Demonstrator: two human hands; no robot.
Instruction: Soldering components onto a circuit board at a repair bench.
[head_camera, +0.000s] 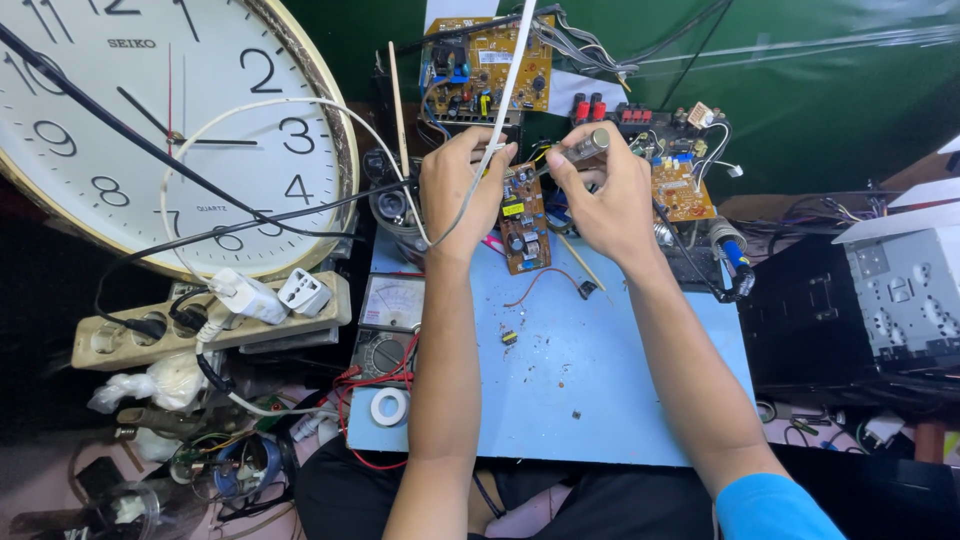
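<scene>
Nearest the body, on the light-blue work mat (600, 390), lay a white roll of tape (389, 406) and a red wire (545, 282), with an analogue multimeter (392, 322) just beside the mat's left edge. Farther up, the left hand (462, 187) pinched a small brown circuit board (524, 222), tilted above the mat, fingers closed on its upper edge. The right hand (600, 195) was curled shut around a metal-tipped tool (578, 150) pointed at the board's top. Beyond stood more circuit boards (490, 68); far left, a round wall clock (150, 130) leaned over a beige power strip (200, 325).
</scene>
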